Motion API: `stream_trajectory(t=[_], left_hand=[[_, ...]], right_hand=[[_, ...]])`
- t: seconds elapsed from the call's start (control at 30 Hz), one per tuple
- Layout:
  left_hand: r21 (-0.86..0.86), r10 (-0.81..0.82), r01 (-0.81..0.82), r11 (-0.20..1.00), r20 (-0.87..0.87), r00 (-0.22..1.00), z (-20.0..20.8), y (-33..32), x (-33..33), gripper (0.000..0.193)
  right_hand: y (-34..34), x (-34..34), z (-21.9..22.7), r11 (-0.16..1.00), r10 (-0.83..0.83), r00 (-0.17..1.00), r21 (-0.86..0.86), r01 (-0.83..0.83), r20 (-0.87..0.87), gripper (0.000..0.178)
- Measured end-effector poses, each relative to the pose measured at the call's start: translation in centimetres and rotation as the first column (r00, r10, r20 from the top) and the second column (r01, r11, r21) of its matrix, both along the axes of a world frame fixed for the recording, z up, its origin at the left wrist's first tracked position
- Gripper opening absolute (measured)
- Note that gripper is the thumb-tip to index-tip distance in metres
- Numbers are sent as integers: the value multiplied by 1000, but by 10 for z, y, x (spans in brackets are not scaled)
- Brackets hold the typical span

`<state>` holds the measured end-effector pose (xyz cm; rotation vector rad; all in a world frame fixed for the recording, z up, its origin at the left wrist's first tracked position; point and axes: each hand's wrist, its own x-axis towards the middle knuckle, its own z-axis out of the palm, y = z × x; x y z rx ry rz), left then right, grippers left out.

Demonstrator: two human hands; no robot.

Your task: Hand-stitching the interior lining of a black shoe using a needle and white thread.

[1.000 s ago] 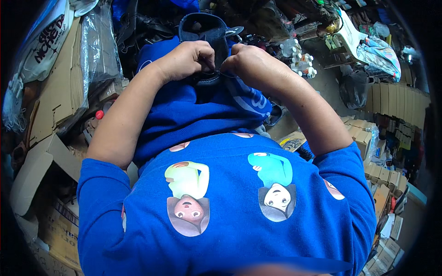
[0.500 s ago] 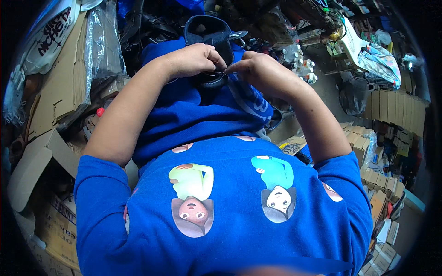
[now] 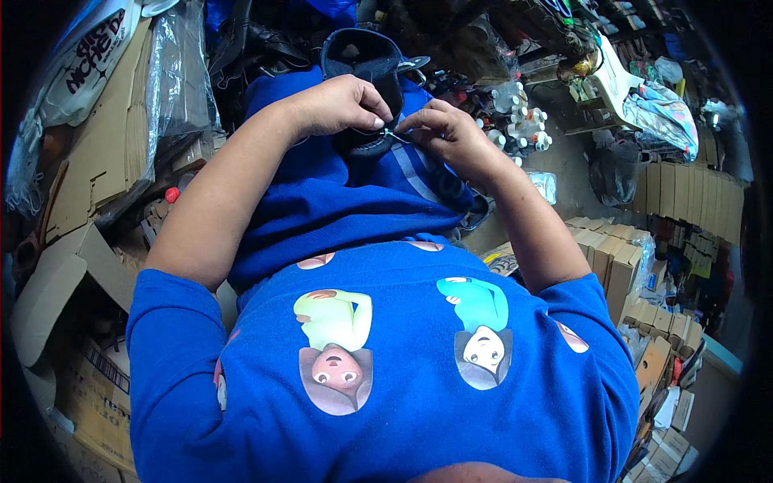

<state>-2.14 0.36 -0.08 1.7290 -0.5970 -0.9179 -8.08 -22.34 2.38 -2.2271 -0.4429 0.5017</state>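
Observation:
On my lap lies a black shoe [image 3: 362, 60] with a wide opening at its far end, a strap at the right and pale stitching along its near edge. A thin white thread [image 3: 393, 134] stands out at that edge, between my fingertips. My left hand [image 3: 345, 105] reaches over the shoe from the left, thumb and fingers pinched at the thread. From the right, my right hand [image 3: 451, 137] has its fingers closed close to the thread's other side. Whether a needle is there is too small to tell.
Folded cardboard [image 3: 105, 145] and clear plastic stand at the left. Several white bottles [image 3: 523, 125] are on the floor at the right, beyond my right hand. Stacks of boxes [image 3: 616, 258] lie near my right elbow. Dark shoes or straps [image 3: 258, 44] lie beyond my knees.
My right hand has turned and drawn slightly to the right and down, with the forearm lower. More white thread shows between the hands. My left hand stays nearly in place.

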Motion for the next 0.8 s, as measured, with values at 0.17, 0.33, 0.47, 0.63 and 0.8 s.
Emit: stream_trajectory(t=[0.17, 0.33, 0.47, 0.63, 0.8], left_hand=[[18, -112, 111, 994, 55, 992, 9, 5, 3, 34], [89, -213, 200, 976, 177, 961, 6, 6, 6, 41], [59, -233, 226, 972, 174, 957, 3, 6, 7, 43], [89, -253, 241, 967, 177, 951, 2, 5, 7, 42], [100, -227, 208, 973, 262, 938, 11, 7, 0, 35]], right_hand=[[0, -8, -6, 997, 59, 969, -56, -47, 240, 28], [3, -17, -6, 988, 100, 934, -149, -51, 344, 33], [6, -18, -2, 944, 210, 881, -321, -70, 425, 34], [21, -19, 22, 866, 323, 851, -493, -88, 415, 30], [35, -6, 41, 770, 465, 831, -603, -209, 306, 27]])
